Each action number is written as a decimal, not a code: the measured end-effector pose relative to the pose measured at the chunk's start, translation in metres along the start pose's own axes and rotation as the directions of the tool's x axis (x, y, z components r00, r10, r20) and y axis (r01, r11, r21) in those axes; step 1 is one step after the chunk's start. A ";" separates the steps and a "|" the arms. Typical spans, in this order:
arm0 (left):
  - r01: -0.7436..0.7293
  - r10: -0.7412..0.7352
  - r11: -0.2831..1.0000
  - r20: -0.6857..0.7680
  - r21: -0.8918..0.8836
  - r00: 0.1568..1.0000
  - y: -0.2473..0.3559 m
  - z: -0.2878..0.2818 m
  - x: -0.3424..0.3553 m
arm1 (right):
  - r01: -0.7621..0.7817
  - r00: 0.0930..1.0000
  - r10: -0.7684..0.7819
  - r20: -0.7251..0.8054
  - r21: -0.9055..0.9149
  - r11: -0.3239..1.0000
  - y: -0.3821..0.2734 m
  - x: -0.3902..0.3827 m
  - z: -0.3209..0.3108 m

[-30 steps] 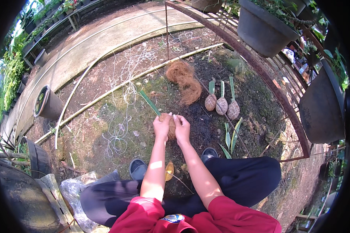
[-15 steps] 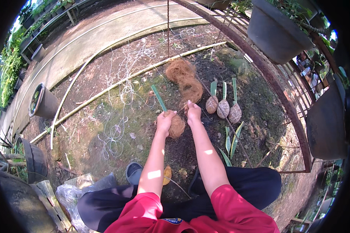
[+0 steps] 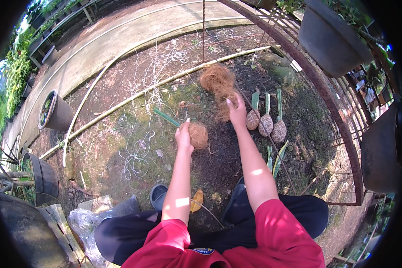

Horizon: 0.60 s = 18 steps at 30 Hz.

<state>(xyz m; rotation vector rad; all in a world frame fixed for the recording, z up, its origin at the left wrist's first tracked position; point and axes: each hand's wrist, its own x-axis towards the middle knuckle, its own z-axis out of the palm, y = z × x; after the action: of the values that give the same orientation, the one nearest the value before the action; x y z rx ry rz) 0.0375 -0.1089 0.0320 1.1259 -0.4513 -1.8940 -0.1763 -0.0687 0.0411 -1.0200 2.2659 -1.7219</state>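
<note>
My left hand (image 3: 183, 137) is closed round the side of a ball of brown coconut fibre (image 3: 198, 136). A green leaf cutting (image 3: 166, 117) sticks out of this ball, toward the upper left. My right hand (image 3: 238, 113) is at the lower part of a loose heap of coconut fibre (image 3: 217, 78), thumb and fingers closing on some strands. Just right of it lie three fibre balls bound with pale string, among them a middle wrapped ball (image 3: 265, 125), each with an upright green leaf piece. Loose striped leaf pieces (image 3: 279, 160) lie below them.
Tangled white string (image 3: 152, 96) spreads over the soil left of my hands. A long pole (image 3: 116, 107) crosses behind. A rusty curved metal frame (image 3: 332, 96) with large dark pots (image 3: 332, 42) bounds the right side. A plastic bag (image 3: 85, 225) lies near my left knee.
My right hand has moved away from the ball, up and right into the fibre heap. My left hand has tilted the ball, so its leaf leans further left. The view has shifted slightly.
</note>
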 end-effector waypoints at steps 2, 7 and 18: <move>-0.002 -0.012 0.991 -0.100 -0.137 0.995 0.003 -0.016 0.009 | -0.002 0.945 -0.117 0.307 0.363 0.932 -0.045 -0.056 0.011; 0.160 -0.126 0.956 0.150 -0.246 0.981 -0.010 -0.024 0.024 | 0.241 0.925 -0.293 0.243 0.224 0.944 -0.091 -0.137 0.035; -0.336 0.341 0.940 0.181 -0.060 0.922 0.006 0.021 -0.080 | -0.423 0.822 0.511 0.252 0.871 0.251 -0.109 -0.138 0.020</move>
<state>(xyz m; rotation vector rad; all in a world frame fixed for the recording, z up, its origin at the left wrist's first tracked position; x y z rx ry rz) 0.0401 -0.0487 0.0896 0.7911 -0.6786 -1.6985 -0.0130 -0.0199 0.0907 0.0257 0.9988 -2.1770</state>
